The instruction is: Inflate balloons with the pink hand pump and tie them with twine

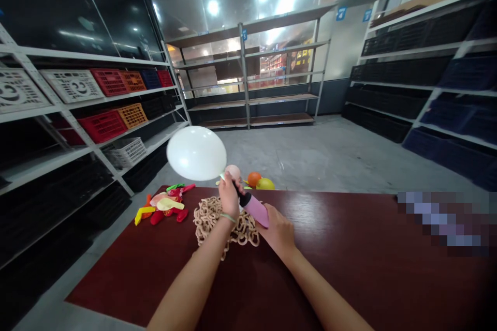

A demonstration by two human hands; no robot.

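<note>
My left hand [229, 195] pinches the neck of the white balloon [196, 153] onto the pink pump [257, 209] — my right hand [280, 232] grips its body, above the table [368, 258].

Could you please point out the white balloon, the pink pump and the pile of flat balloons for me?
white balloon [196, 153]: head view, middle of its inflated body.
pink pump [257, 210]: head view, middle of the pink barrel.
pile of flat balloons [165, 207]: head view, centre of the heap.

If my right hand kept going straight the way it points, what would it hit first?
Probably the left hand, which pinches the white balloon onto the pink pump that the right hand holds.
</note>
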